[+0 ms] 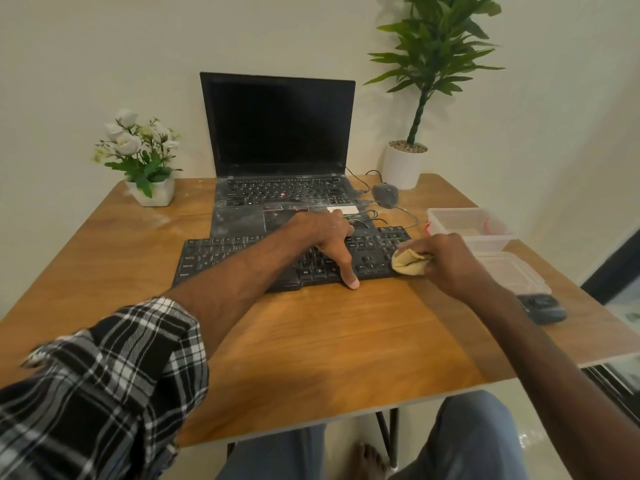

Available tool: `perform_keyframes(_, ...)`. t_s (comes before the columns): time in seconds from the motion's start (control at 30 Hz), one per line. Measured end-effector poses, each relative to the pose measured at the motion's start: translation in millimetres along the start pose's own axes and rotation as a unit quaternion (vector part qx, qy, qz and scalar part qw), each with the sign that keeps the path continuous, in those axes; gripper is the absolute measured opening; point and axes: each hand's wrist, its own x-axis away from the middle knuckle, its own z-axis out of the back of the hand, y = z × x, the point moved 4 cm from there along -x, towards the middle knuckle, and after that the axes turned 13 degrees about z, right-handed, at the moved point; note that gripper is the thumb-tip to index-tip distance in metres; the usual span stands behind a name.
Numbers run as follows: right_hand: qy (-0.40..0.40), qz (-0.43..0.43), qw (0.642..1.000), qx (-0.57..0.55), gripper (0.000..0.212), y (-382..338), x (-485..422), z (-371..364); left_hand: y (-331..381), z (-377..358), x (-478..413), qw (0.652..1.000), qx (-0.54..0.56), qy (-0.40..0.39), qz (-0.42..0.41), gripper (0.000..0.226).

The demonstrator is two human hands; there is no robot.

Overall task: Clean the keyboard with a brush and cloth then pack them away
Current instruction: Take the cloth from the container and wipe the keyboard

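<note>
Head view: a wooden table (311,341) seen from above.
Keyboard (221,254): black, lies flat mid-table, just near of the open laptop (277,133).
Left hand (325,237): spread, palm down on the keyboard, thumb tip over its near edge.
Right hand (450,261): fingers closed around a bunched yellow cloth (408,263), which presses on the keyboard's right end.
Clear container (471,226): right, beside its lid (512,275).
Brush: cannot tell where.

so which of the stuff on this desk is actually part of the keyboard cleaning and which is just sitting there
Part of the job:
- black external keyboard, steadied by the left hand
- yellow cloth, gripped in the right hand
- clear plastic container and its lid, probably for packing away

Just lying about:
- dusty black laptop
- grey mouse
- white flowers
- tall potted plant
</note>
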Motion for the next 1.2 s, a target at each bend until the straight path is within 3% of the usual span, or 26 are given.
perform_keyframes(0.13, -0.013, -0.035, 0.998, 0.049, 0.045, 5.4, 6.6, 1.1, -0.7, 0.0, 0.4, 1.000, 0.007, 0.001, -0.006, 0.145)
perform_keyframes(0.3, -0.026, -0.134, 0.980, 0.148, 0.035, 1.5, 23.4, -3.3, -2.8, -3.2, 0.0, 1.000, 0.011, 0.004, -0.005, 0.143)
perform_keyframes(0.47, -0.105, -0.121, 0.972, 0.174, 0.023, -12.1, 29.2, 5.5, -2.0, -2.5, -3.0, 1.000, 0.011, 0.005, -0.008, 0.156)
perform_keyframes(0.57, -0.082, -0.127, 0.978, 0.143, 0.006, -12.1, 15.1, 23.2, -1.3, -2.3, -2.6, 1.000, 0.009, 0.005, -0.008, 0.151)
perform_keyframes(0.73, -0.054, -0.175, 0.967, 0.174, 0.022, -32.0, 7.2, -4.6, -3.0, -3.5, 0.0, 1.000, 0.012, 0.012, -0.014, 0.141)
perform_keyframes(0.87, -0.089, -0.112, 0.952, 0.272, 0.041, -73.5, 10.4, -38.9, -3.3, -3.6, 0.9, 1.000, 0.010, 0.014, -0.014, 0.139)
perform_keyframes(0.97, -0.092, -0.139, 0.972, 0.167, 0.038, -66.2, 6.7, -28.9, -3.2, -4.2, 2.2, 1.000, 0.012, 0.019, -0.019, 0.139)
perform_keyframes(1.03, -0.025, -0.174, 0.981, 0.088, 0.031, -50.1, 5.7, -7.8, -3.8, -4.9, 2.9, 0.999, 0.018, 0.021, -0.021, 0.138)
perform_keyframes(1.1, 0.035, -0.223, 0.969, 0.102, 0.028, -39.8, 11.0, 8.2, -5.3, -6.0, 1.8, 0.999, 0.029, 0.020, -0.021, 0.140)
perform_keyframes(1.2, -0.032, -0.236, 0.955, 0.175, 0.022, -52.2, 13.5, -8.9, -5.4, -7.1, 1.5, 0.999, 0.035, 0.015, -0.018, 0.142)
